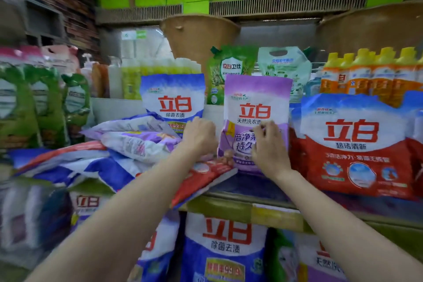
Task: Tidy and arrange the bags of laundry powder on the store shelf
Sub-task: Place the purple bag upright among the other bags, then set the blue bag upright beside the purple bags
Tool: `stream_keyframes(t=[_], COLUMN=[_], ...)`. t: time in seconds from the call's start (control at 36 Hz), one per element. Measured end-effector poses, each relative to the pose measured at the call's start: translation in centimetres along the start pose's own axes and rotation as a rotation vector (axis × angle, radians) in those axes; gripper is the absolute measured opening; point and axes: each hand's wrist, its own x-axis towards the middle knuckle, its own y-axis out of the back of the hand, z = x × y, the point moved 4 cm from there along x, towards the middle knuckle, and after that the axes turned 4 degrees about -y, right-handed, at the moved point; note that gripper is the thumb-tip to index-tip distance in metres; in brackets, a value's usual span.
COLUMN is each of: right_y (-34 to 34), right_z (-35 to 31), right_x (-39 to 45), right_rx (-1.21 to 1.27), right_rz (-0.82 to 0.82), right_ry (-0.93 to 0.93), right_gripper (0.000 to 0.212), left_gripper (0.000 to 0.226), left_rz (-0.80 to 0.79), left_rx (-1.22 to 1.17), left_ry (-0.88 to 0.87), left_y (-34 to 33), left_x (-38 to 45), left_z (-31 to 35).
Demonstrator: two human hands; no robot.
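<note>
Slumped pile of blue, purple and red plastic powder bags (128, 144) lies flat on the shelf (274, 210). Left hand (200, 136) grips the upright purple plastic bag (256, 107) edge, right hand (270, 144) pinches its front. Square it upright against the big red plastic bag (352, 144), base seated back.

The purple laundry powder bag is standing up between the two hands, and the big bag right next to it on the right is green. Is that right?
Not quite. The head view shows the upright purple laundry powder bag between the left hand and the right hand, but the big bag beside it on the right is red and white, not green.
</note>
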Motion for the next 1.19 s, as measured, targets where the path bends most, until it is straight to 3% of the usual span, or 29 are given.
stream_keyframes(t=[0.08, 0.19, 0.31, 0.44, 0.5, 0.58, 0.64, 0.69, 0.72, 0.83, 0.89, 0.94, 1.0, 1.06, 1.11, 1.19], right_y=[-1.5, -3.3, -4.8, -5.9, -6.8, -7.2, -7.1, -6.9, -6.7, -4.6, -3.7, -3.8, -4.3, -4.9, -6.0, -7.5], right_z=[-4.3, -10.4, -15.5, -19.8, -20.6, -20.8, -20.6, -20.1, -19.8, -20.0, -20.3, -20.2, -19.7, -18.7, -17.4, -16.1], right_x=[1.5, 3.7, 6.1, 8.1, 8.3, 8.7, 8.4, 7.5, 7.1, 5.6, 5.1, 5.2, 5.8, 6.3, 6.9, 7.1], right_rx=[0.080, 0.189, 0.408, 0.544, 0.566, 0.404, 0.312, 0.331, 0.361, 0.382, 0.372, 0.440, 0.685, 1.016, 1.166, 1.186], right_rz=[-0.158, -0.383, -0.495, -0.594, -0.633, -0.469, -0.306, -0.186, -0.130, 0.122, 0.184, 0.080, -0.255, -0.584, -0.687, -0.710], right_ry=[0.065, 0.086, 0.049, 0.033, 0.005, 0.033, 0.076, 0.097, 0.105, 0.249, 0.323, 0.376, 0.308, 0.077, -0.172, -0.285], right_gripper=[0.026, 0.029, 0.035, 0.066, 0.060, 0.025, 0.016, 0.020, 0.022, 0.030, 0.030, 0.028, 0.039, 0.037, 0.039, 0.028], left_gripper=[0.027, 0.027, 0.033, 0.040, 0.038, 0.046, 0.076, 0.115, 0.124, 0.109, 0.089, 0.041, 0.011, 0.009, 0.019, 0.028], left_rz=[0.060, 0.091, 0.005, -0.123, -0.126, -0.111, -0.070, -0.006, 0.000, 0.146, 0.199, 0.247, 0.336, 0.401, 0.529, 0.623], left_rx=[-0.053, -0.077, -0.073, -0.203, -0.265, -0.527, -0.830, -0.951, -0.982, -1.164, -1.239, -1.307, -1.336, -1.385, -1.424, -1.491], left_ry=[0.000, 0.143, 0.350, 0.487, 0.505, 0.625, 0.727, 0.739, 0.732, 0.855, 0.908, 0.899, 0.918, 0.885, 0.792, 0.628], left_y=[2.7, 5.3, 5.5, 4.6, 4.5, 3.5, 2.0, -0.2, -2.0, -2.8, 0.1, 1.9, 2.3, 2.0, 2.1, 4.1], left_x=[-0.5, -2.3, -5.0, -7.1, -7.1, -6.8, -5.9, -3.7, -2.3, -1.0, -2.8, -4.1, -5.0, -5.7, -5.8, -5.7], left_z=[-2.7, -7.4, -12.8, -15.4, -15.7, -16.4, -16.9, -18.2, -19.1, -20.0, -18.2, -17.3, -17.5, -17.8, -17.9, -17.1])
